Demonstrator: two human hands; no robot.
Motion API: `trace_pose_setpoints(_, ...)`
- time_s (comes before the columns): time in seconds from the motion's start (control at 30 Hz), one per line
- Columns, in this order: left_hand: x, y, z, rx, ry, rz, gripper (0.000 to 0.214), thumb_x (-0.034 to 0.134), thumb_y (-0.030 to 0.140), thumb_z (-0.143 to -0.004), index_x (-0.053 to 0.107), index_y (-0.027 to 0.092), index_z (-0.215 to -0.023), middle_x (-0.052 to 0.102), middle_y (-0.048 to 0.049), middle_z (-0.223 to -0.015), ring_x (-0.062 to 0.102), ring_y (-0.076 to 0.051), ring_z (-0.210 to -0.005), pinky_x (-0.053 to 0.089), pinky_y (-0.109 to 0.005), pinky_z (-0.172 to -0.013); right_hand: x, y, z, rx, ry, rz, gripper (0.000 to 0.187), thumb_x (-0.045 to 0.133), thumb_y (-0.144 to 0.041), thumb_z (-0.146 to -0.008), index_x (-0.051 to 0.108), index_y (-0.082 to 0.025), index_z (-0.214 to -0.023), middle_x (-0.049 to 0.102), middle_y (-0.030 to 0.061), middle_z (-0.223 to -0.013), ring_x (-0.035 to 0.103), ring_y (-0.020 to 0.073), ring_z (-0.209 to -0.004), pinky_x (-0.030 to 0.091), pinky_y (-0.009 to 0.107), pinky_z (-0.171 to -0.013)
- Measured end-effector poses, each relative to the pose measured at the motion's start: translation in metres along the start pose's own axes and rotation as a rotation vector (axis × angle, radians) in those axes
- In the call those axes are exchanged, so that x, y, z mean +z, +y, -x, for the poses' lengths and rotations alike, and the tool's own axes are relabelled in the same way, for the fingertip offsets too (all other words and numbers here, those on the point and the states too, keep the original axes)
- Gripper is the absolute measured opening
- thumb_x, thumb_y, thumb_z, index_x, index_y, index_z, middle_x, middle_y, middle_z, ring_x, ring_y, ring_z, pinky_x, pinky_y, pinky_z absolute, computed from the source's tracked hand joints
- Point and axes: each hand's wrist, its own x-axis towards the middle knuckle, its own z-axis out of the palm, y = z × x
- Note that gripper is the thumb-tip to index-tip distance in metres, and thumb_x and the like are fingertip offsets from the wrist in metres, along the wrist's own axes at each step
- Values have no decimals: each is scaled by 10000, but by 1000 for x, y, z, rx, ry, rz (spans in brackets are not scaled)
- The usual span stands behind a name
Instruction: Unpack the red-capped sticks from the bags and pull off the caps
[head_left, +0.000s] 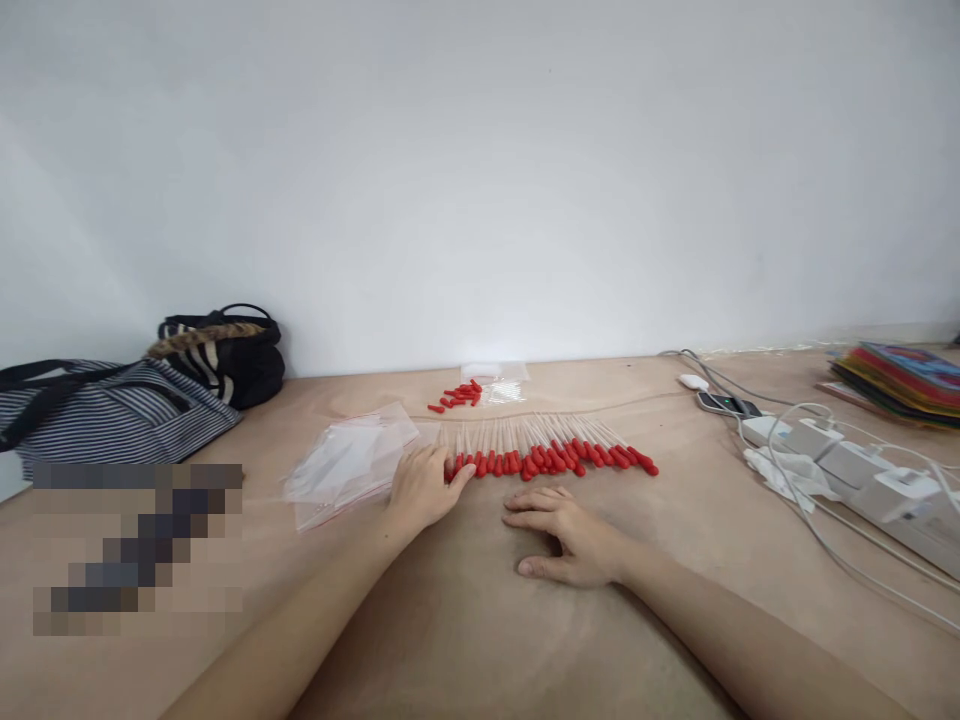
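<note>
A row of droppers (555, 459) with red rubber bulbs and thin clear tubes lies on the table, bulbs toward me and tips toward the wall. My left hand (426, 484) rests at the row's left end, thumb apart from the bent fingers and beside the nearest red bulbs. No dropper shows in its grip. Just in front of the row, my right hand (566, 535) lies on the tabletop with its fingers spread, holding nothing. Clear zip bags (349, 465) lie in a stack left of my left hand.
Loose red bulbs (459, 394) and a clear bag with small tubes (504, 385) lie near the wall. Striped bag (127, 410) and black bag (247, 365) stand at left. Chargers on a power strip (892, 490), cables and a colourful stack (904, 380) occupy the right.
</note>
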Motion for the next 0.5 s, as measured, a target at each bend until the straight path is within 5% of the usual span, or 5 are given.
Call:
trace_pose_setpoints(0.33,-1,-3,7,-65,71,63,258,382,268,-845,484,183,-623,580,-34,-636,555,-192,-663,364,-301,-626,3,3,0,-62,103,-8,417,597,-406,-748,564,-209,-1115,591,74,-1097,525,206,-999,392,376,-865)
trace_pose_setpoints(0.4,-4,-5,16,-50,124,96,239,364,266,-851,490,179,-667,580,-40,-672,548,-194,-698,377,-309,-659,6,4,0,-69,224,12,311,583,-335,-768,581,-200,-1048,620,65,-981,553,182,-894,427,343,-793)
trace_pose_setpoints(0.5,-8,-4,36,158,172,214,208,359,270,-856,496,180,-727,564,-36,-702,527,-185,-711,391,-308,-673,9,2,-1,-53,542,148,218,545,-259,-795,572,-191,-1001,615,74,-913,549,185,-850,429,341,-741)
